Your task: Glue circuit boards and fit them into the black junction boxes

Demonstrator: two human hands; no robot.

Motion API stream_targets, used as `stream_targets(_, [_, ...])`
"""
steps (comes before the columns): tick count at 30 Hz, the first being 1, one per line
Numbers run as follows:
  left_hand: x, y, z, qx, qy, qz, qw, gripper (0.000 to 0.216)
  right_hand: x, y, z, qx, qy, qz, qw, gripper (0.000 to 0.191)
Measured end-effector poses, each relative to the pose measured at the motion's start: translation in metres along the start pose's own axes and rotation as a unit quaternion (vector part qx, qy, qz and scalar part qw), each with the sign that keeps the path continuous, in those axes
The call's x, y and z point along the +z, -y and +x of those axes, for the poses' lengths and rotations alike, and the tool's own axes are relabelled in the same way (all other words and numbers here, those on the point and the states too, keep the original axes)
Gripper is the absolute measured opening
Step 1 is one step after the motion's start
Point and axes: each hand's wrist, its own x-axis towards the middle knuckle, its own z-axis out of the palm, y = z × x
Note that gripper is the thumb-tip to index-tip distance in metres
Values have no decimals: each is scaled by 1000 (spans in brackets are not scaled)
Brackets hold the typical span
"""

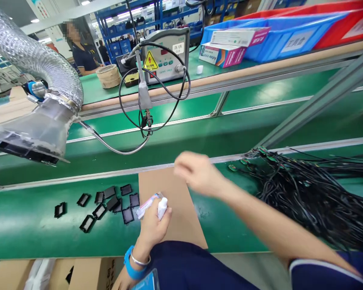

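Observation:
My left hand (155,223) is closed around a white capped tube (162,207), held upright over the cardboard sheet (181,213). A slim printed carton (147,205), open at one end, is also in this hand, on its left side. My right hand (196,171) is raised above the far part of the cardboard, apart from the tube. Its fingers are curled in and somewhat blurred; whatever they may hold is hidden. Several small black plastic cases (111,203) lie on the green bench to the left of the cardboard.
A heap of black cables (302,193) with small green boards covers the bench's right side. On the shelf stand a soldering station (166,56), printed boxes (220,54) and a blue bin (269,36). A fume hood (36,125) hangs at left. Another person (83,54) is behind.

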Motion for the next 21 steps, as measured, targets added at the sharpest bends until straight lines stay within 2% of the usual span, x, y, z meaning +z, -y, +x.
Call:
stream_targets(2, [9, -6, 5, 33, -17, 15, 999, 7, 32, 20, -52, 1, 109, 56, 992, 42])
stream_targets(4, [16, -9, 6, 49, -14, 4, 999, 11, 53, 24, -85, 42, 133, 67, 988, 43])
stream_targets(6, [19, -9, 4, 43, 8, -9, 999, 16, 61, 21, -100, 57, 138, 74, 986, 43])
stream_targets(8, [18, -6, 0, 9, 108, -96, 989, 17, 62, 16, -107, 44, 148, 91, 984, 41])
stream_targets(9, [17, -3, -2, -17, 182, -164, 970, 22, 61, 15, -109, 35, 154, 103, 982, 40])
stream_targets(11, [15, 4, -5, -71, 321, -290, 899, 39, 60, 16, -112, 15, 166, 130, 977, 39])
stream_targets(12, [14, 8, -6, -89, 365, -329, 866, 46, 59, 17, -114, 7, 172, 146, 974, 38])
stream_targets(13, [13, 11, -6, -96, 387, -344, 850, 52, 58, 18, -114, -1, 178, 163, 970, 37])
stream_targets(15, [11, 14, -4, -100, 388, -352, 846, 55, 54, 20, -114, -15, 189, 197, 962, 32])
stream_targets(17, [8, 13, -2, -99, 363, -355, 856, 50, 50, 19, -114, 0, 190, 248, 950, 22])
stream_targets(21, [5, 7, -1, -85, 296, -334, 891, 37, 47, 16, -118, 195, 145, 366, 899, 30])
